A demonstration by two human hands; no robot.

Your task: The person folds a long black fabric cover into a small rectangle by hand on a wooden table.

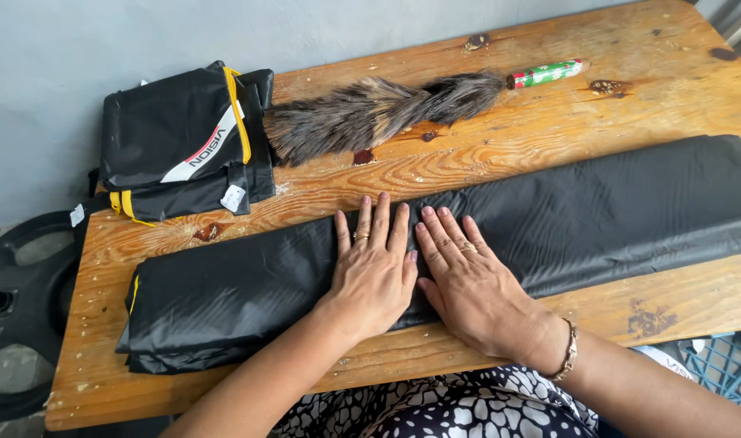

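The black cloth (468, 235), folded into a long strip across the wooden surface (500, 138), is being pressed flat at its middle by the left hand (373, 272) and right hand (468, 284), both open, palms down, side by side.

That long black sheet (549, 211) looks like thin synthetic cloth, nylon-ish, with a slight sheen and fine wrinkles all over. The table (500, 138) is bare wood, heavy grain, kinda rough and stained with pale paint specks. The folded black bags (184, 142) are the same slick fabric with yellow trim. The duster (378, 109) is soft, fluffy feathers on a glossy wrapped handle. The weight plate (17, 308) looks like matt black rubber or metal, can't tell which.
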